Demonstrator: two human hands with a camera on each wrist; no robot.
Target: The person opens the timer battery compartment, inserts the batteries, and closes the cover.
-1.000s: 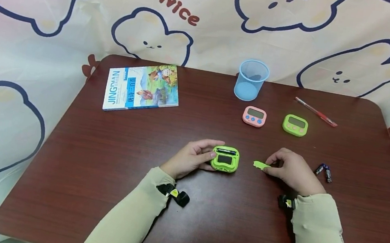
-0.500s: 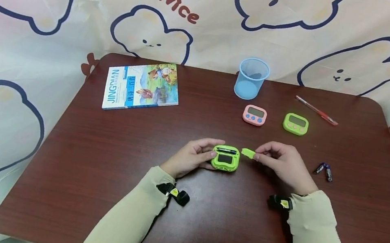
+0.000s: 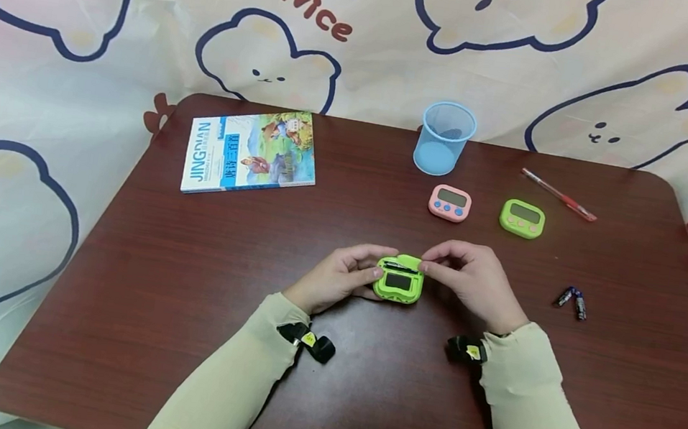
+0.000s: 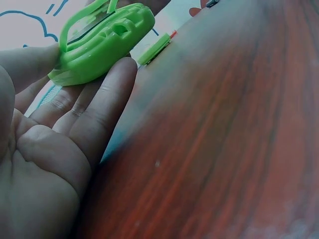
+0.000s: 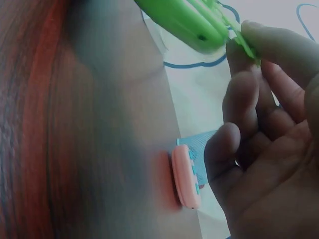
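Observation:
My left hand (image 3: 338, 277) grips a green digital timer (image 3: 398, 288) by its left side, thumb on the upturned back. A dark strip shows in the battery slot along its top. Between thumb and forefinger, my right hand (image 3: 472, 278) pinches a small green battery cover (image 3: 408, 261), which lies over the slot's upper edge. In the right wrist view the cover (image 5: 245, 46) stands at a slant against the timer (image 5: 192, 22). From the left wrist view, the timer (image 4: 102, 47) rests on the fingertips, above the table.
Behind the hands lie a pink timer (image 3: 450, 203) and another green timer (image 3: 522, 219). Two small batteries (image 3: 572, 302) lie to the right. Farther back are a blue mesh cup (image 3: 444, 141), a red pen (image 3: 558, 194) and, at left, a book (image 3: 252, 153).
My right hand has moved left with the battery cover, bringing it from beside the timer onto its slot. The left hand and the timer have stayed nearly still.

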